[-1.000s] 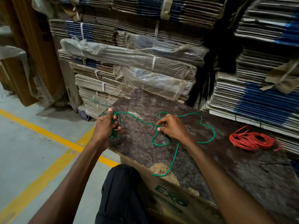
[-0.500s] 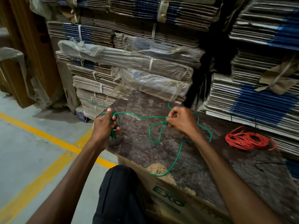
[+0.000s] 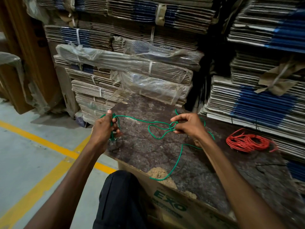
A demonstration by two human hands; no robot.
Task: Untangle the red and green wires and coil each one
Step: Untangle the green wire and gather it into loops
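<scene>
I am looking down at a dark, worn bench [image 3: 189,162] set on a cardboard box, with stacks of flattened cartons behind it. My left hand [image 3: 105,129], at the bench's left corner, has its grip closed around a small bunch of green wire [image 3: 177,161] loops that I have already gathered. From there a single green strand runs across the bench to my right hand [image 3: 189,126], near the middle of the far side. That grip is pinched shut on the strand at a spot where the green wire crosses over itself in a loose knot, with one open loop hanging just beside my fingertips. More green wire trails behind my right wrist and then runs down to the near edge of the bench, where its end curls over the rim.

The red wire [image 3: 247,142] lies by itself toward the right edge of the bench, well apart from the green, already wound into a rough coil. So, as I judge it, the two are separated and the red is done. What remains is loosening this green snarl and winding the slack onto the left-hand bunch.
</scene>
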